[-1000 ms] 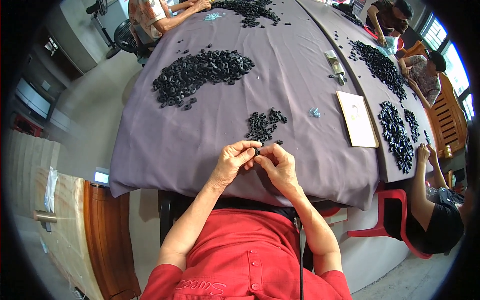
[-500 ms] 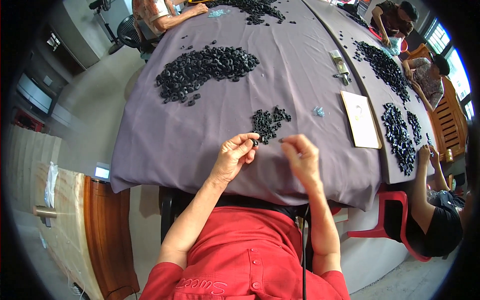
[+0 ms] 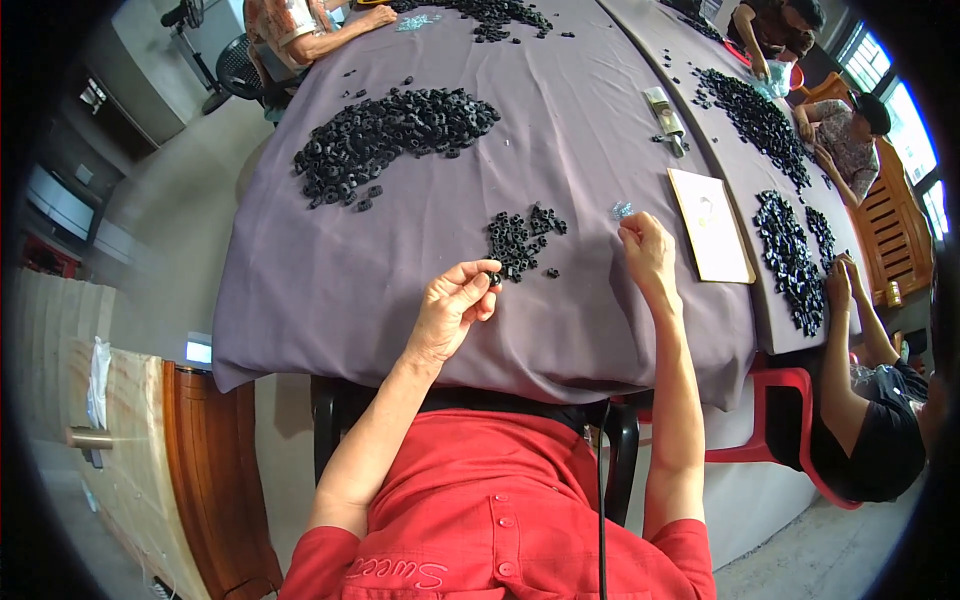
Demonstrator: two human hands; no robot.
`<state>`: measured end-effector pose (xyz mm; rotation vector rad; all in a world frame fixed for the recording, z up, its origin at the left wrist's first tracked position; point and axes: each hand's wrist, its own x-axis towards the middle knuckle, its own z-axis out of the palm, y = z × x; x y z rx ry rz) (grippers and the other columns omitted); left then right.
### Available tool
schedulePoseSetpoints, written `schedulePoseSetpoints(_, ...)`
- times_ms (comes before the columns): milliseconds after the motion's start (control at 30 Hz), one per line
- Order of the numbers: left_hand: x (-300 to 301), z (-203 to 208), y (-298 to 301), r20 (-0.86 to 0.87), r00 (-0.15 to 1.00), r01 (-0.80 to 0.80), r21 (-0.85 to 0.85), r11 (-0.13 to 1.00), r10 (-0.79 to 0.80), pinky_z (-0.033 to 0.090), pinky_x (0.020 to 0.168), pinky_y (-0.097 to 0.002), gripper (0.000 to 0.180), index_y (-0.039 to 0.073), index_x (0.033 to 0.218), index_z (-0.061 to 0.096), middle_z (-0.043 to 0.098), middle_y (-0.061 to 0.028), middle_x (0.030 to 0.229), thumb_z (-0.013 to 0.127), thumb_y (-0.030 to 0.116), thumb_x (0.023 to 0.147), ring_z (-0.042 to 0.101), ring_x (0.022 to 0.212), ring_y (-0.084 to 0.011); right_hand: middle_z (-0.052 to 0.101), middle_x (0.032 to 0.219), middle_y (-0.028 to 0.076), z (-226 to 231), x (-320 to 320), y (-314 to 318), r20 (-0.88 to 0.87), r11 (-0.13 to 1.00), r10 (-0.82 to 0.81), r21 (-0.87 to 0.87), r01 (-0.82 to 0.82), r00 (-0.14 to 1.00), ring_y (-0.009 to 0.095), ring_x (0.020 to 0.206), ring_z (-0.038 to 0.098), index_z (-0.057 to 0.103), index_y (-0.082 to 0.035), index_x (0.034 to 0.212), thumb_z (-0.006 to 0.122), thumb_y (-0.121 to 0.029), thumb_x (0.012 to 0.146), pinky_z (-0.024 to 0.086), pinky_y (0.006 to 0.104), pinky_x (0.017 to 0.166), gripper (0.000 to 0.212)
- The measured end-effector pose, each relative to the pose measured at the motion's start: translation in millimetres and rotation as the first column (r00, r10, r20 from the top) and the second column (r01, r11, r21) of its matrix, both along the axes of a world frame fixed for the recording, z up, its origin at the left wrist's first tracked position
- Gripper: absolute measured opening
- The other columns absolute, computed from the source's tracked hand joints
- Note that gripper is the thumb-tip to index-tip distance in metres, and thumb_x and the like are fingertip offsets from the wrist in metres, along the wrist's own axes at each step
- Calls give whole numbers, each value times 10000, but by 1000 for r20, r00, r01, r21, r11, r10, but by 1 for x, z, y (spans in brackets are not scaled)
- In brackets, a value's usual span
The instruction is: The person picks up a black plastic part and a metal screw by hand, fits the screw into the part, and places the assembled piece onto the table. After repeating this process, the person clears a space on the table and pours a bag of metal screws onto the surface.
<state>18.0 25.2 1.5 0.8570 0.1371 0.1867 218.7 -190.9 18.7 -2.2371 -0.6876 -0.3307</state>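
My left hand (image 3: 449, 312) pinches a small black ring-shaped part (image 3: 495, 279) between thumb and forefinger, over the near edge of a small heap of black parts (image 3: 512, 240). One loose black part (image 3: 552, 272) lies just right of that heap. Farther right, my right hand (image 3: 650, 252) is closed, its fingertips down beside a little pile of clear bluish pieces (image 3: 621, 209). Whatever those fingers hold, if anything, is hidden.
A large heap of black rings (image 3: 395, 135) lies farther off on the purple-grey cloth (image 3: 330, 290). To the right are a pale board (image 3: 712, 230) and a bottle-like tube (image 3: 664, 113). More black heaps (image 3: 790, 265) and several people at work line the right side.
My right hand has moved right and away from me, from beside the small black heap to the bluish pieces. A black part now lies where its fingertips were. My left hand keeps its pinch.
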Motion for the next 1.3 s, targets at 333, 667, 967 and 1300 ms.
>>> schedulePoseSetpoints(333,1,-5,4,26,999,23,-19,1000,-22,423,574,-202,223,32,1097,610,626,-61,855,580,144,907,541,664,-76,605,784,156,18,-50,26,-120,975,221,17,-220,968,320,740,601,603,-6,842,609,-50,761,474,371,674,92)
schedulePoseSetpoints(667,0,1,-4,-39,999,-26,102,994,31,442,560,-192,191,51,1077,628,603,-36,781,574,127,910,529,618,-65,545,858,141,1,-89,50,22,949,227,-229,-216,974,324,773,577,606,-45,883,609,-98,806,479,407,675,94)
schedulePoseSetpoints(967,-1,1,-2,-55,997,-40,142,989,49,441,544,-199,166,57,1065,593,616,-40,808,560,124,917,541,621,-63,605,874,62,19,-106,58,-534,760,554,637,-127,639,121,764,617,567,23,972,513,-7,895,523,260,702,99)
schedulePoseSetpoints(1300,0,-1,-4,-36,995,-84,178,981,92,434,524,-195,149,38,1024,589,599,-10,738,574,131,910,521,583,-54,605,801,29,5,-132,75,-501,736,573,663,-138,649,77,715,594,582,10,978,570,12,872,503,212,657,107)
